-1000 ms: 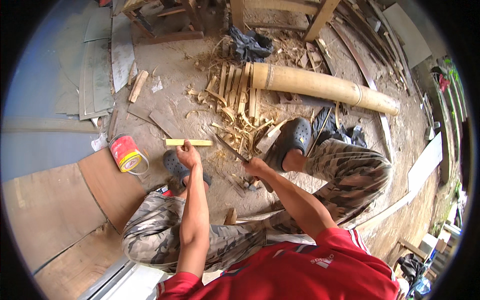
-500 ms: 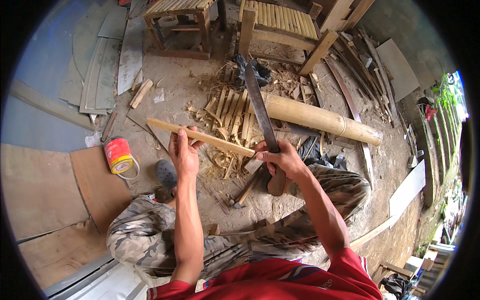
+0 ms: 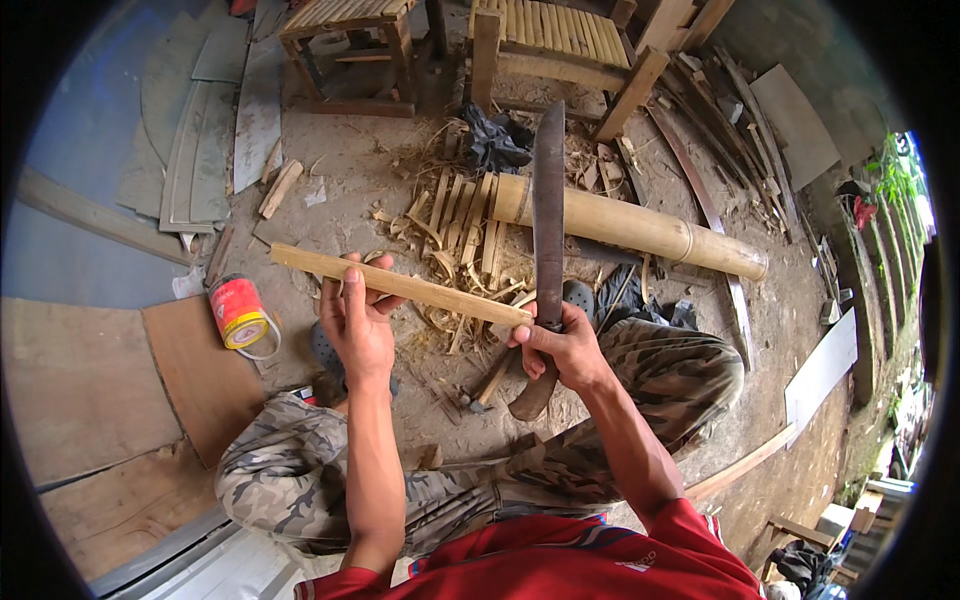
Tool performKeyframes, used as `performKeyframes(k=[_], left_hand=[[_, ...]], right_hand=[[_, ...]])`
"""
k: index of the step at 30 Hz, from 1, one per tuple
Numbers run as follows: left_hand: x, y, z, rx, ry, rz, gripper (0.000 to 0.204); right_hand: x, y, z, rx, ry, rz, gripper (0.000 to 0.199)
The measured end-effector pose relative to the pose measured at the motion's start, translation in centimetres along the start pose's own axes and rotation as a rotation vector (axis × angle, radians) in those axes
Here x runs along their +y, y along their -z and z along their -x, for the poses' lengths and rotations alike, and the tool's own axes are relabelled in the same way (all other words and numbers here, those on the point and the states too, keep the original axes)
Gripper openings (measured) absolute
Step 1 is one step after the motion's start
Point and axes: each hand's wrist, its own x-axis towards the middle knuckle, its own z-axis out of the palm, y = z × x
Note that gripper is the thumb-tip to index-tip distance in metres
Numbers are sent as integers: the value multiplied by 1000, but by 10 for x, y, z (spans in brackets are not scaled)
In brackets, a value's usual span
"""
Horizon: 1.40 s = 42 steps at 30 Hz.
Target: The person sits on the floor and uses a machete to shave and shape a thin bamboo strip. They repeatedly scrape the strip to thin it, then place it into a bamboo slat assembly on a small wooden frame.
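Note:
A flat bamboo strip (image 3: 430, 292) spans my two hands, its left end tilted slightly up. Near its left part, my left hand (image 3: 358, 325) grips it between thumb and fingers. My right hand (image 3: 560, 345) is wrapped round the handle of a machete (image 3: 549, 220), whose dark blade points away from me; the same hand's thumb and fingertips pinch the strip's right end. Beyond the hands, several cut bamboo strips (image 3: 465, 220) lie among curled shavings (image 3: 455, 325). A thick bamboo pole (image 3: 620, 228) rests on the ground behind the blade.
A hammer (image 3: 485, 392) lies between my legs. To the left is a red and yellow can (image 3: 238, 312). Slatted bamboo seats (image 3: 560, 32) stand at the far side, with a black plastic bag (image 3: 497, 138) before them. Scrap wood (image 3: 735, 150) is piled at the right.
The machete has swung from leaning left to nearly upright. The strip has shifted slightly, its left end moving left and its right end lower and to the right.

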Motion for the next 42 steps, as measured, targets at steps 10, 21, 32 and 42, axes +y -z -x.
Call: performKeyframes(k=[10, 21, 32, 42], left_hand=[[0, -9, 0, 259, 140, -238, 65], [-27, -3, 6, 267, 326, -236, 87], [-5, -31, 12, 98, -13, -403, 57], [4, -37, 20, -42, 25, -423, 49]], right_hand=[[4, 10, 5, 26, 93, -121, 22], [9, 14, 3, 105, 179, -116, 23], [9, 16, -3, 348, 33, -210, 14], [16, 26, -11, 428, -53, -210, 19]])
